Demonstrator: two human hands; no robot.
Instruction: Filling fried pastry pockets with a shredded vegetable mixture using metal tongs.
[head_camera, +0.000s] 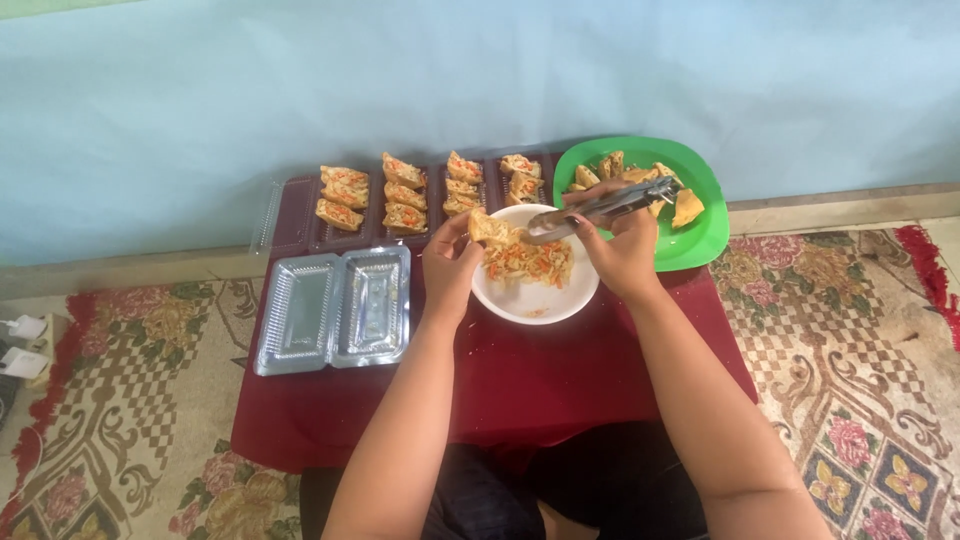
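My left hand holds a fried tofu pocket over the white bowl of shredded orange and pale vegetable filling. My right hand grips metal tongs, whose tips point left toward the pocket and the filling. Behind the bowl, a green plate carries several plain fried tofu pieces.
Several stuffed tofu pieces sit in rows in clear plastic containers at the back of the dark red low table. An open clear plastic clamshell box lies at the left. A patterned carpet surrounds the table; a pale blue wall stands behind.
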